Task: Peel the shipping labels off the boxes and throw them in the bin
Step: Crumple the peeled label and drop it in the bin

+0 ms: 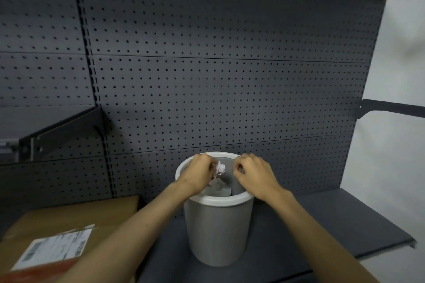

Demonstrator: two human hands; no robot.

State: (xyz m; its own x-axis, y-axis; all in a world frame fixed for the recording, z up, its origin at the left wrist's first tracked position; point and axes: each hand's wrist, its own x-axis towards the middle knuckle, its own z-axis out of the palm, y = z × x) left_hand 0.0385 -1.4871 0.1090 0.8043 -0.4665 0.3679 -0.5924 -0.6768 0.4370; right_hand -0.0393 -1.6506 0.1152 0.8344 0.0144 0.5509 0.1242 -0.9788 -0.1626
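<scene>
Near left there's a cardboard box (69,223) on the dark shelf (322,225) with a white shipping label (55,248) stuck on its top. In the middle sits a grey bin (218,232) with a white rim, some paper scraps already lying inside. Both hands hover over its opening: the left hand (197,173) pinches a crumpled label (219,167), while the right hand (255,173) has its fingers curled in, looks like holding nothing. Black pegboard (207,64) behind it all.
</scene>
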